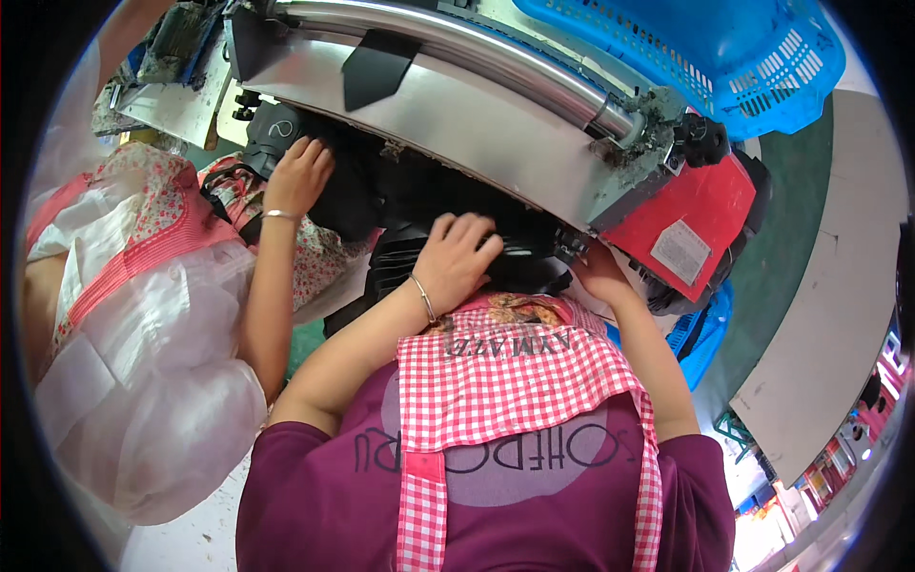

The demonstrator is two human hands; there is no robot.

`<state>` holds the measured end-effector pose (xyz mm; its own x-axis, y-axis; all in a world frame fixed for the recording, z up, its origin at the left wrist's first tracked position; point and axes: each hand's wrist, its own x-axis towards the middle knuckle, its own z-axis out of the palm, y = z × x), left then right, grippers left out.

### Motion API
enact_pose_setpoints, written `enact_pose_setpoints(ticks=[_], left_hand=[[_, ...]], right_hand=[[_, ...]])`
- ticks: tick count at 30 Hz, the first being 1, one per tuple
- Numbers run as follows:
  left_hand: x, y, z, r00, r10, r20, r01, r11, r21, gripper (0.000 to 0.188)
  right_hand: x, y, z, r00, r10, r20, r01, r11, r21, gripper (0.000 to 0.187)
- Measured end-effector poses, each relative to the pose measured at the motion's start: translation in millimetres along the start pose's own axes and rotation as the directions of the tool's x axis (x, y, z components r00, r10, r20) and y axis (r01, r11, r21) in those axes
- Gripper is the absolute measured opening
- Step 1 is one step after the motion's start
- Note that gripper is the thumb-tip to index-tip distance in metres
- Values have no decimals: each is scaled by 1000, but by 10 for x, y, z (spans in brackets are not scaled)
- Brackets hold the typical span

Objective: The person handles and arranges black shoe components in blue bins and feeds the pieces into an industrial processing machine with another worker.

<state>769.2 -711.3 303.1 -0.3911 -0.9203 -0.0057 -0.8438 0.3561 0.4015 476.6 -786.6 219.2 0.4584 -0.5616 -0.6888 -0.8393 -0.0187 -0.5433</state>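
Note:
My left hand [457, 255] rests on a stack of black flat pieces [396, 259] in my lap, its fingers bent and apart. What lies under the fingertips is hard to make out. My right hand [602, 272] is at the right end of the dark space below the machine's front edge, next to a small dark fitting [570, 244]. Its fingers are largely hidden there. Above my hands, a black piece with a pointed end [379, 69] lies over the steel roller [477, 43] and the machine's metal plate [457, 129].
At my left sits a co-worker, whose hand [303, 173] is by a dark motor-like housing [272, 133]. A blue basket [762, 91] stands behind the machine on the right. Nearer is a red sheet [701, 214] with a white label. Lint clings to the roller's right end bracket [653, 119].

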Motion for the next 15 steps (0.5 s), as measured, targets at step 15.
enact_pose_setpoints(ticks=[15], left_hand=[[6,-389,-1177,901,70,428,266,690,-673,52]], right_hand=[[-1236,-1662,-1214,788,-556,-264,569,822,-31,52]])
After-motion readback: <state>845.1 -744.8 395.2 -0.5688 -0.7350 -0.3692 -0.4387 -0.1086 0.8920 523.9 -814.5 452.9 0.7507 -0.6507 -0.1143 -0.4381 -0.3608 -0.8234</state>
